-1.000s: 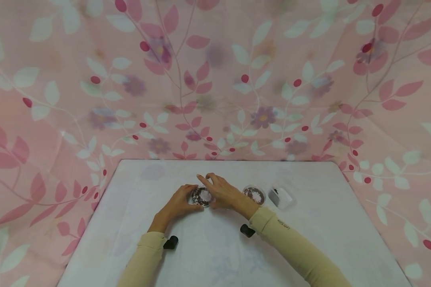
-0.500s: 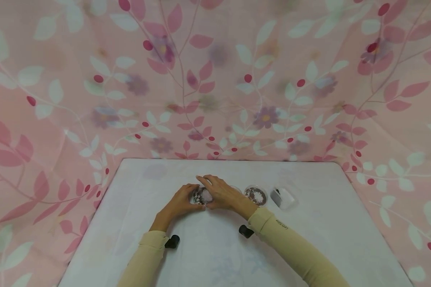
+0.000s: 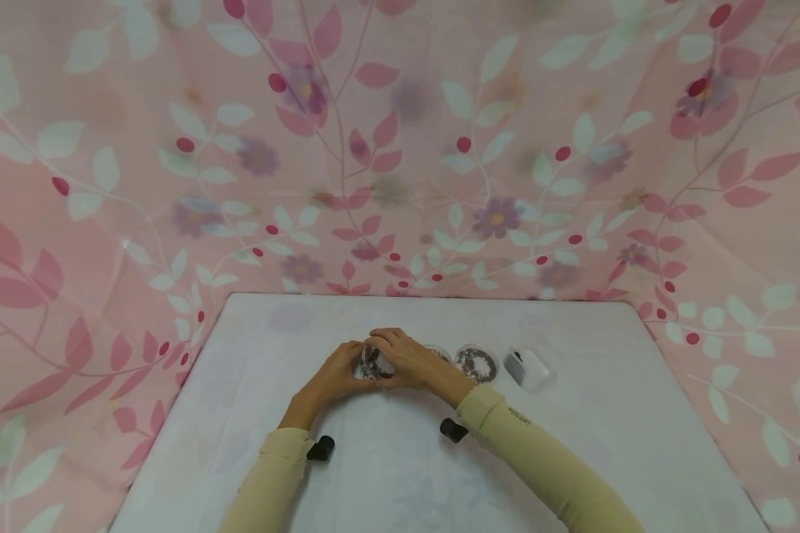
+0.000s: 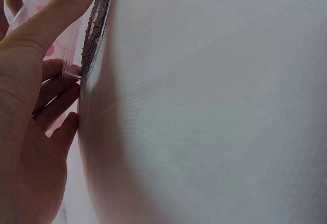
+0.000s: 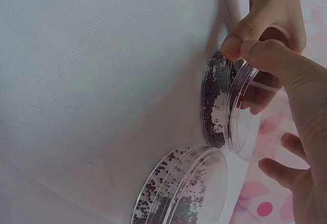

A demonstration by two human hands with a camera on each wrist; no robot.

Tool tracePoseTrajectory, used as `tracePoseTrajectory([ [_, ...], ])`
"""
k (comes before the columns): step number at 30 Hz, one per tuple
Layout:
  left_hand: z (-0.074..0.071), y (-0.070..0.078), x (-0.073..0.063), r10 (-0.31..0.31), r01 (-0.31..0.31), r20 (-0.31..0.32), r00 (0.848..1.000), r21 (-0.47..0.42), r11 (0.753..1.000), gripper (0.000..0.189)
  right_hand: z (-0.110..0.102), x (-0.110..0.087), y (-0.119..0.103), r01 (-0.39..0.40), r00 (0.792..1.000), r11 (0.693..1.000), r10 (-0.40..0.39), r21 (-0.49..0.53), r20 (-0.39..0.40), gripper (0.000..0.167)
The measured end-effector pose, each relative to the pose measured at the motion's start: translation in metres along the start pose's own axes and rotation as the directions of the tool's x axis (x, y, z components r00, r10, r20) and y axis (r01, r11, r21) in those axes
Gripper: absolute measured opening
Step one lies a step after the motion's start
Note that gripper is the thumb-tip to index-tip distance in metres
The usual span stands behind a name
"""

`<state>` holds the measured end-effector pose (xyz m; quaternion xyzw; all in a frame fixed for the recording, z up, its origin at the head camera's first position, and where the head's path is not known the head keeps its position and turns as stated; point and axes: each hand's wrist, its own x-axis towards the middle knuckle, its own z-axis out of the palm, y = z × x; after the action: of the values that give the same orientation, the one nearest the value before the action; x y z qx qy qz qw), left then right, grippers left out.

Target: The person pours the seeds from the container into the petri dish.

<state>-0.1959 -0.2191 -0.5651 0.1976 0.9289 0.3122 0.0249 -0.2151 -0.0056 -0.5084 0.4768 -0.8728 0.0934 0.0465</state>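
Observation:
A clear round plastic container (image 3: 372, 363) with dark grains in it is on the white table between both hands. My left hand (image 3: 333, 374) grips it from the left, thumb at the near side and fingers at the far side. From the right, my right hand (image 3: 410, 359) covers much of its top and holds the rim, thumb beside the left thumb. In the right wrist view, dark grains line the base of the container (image 5: 213, 106), below a clear ridged upper part. The left wrist view shows left fingers (image 4: 59, 93) low along the clear wall.
A second clear round container (image 5: 179, 193) with dark grains stands right beside the held one. A third round container (image 3: 475, 364) and a clear box (image 3: 527, 369) with a dark side stand farther right. Floral cloth (image 3: 400, 148) rises behind the table (image 3: 387, 474).
My right hand has moved slightly left and now covers more of the container's top. Its raised fingers have come down toward the left fingertips. The left hand keeps its grip.

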Motion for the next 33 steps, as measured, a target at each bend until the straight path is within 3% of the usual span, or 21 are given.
tracePoseTrajectory([
  [9, -0.005, 0.000, -0.005, 0.003, -0.003, -0.008, 1.000, 0.019, 1.000, 0.082, 0.002, 0.003, -0.002, -0.005, 1.000, 1.000, 0.005, 0.000, 0.018, 0.081],
  [22, -0.012, -0.001, -0.013, -0.025, 0.025, -0.002, 1.000, 0.016, 1.000, 0.085, 0.007, 0.007, -0.003, -0.060, 0.990, 0.996, 0.069, -0.070, 0.124, 0.081],
  [33, -0.015, -0.002, -0.013, 0.017, -0.016, -0.009, 1.000, 0.028, 0.999, 0.085, 0.014, 0.011, -0.003, -0.091, 0.983, 0.995, 0.095, -0.032, 0.158, 0.079],
])
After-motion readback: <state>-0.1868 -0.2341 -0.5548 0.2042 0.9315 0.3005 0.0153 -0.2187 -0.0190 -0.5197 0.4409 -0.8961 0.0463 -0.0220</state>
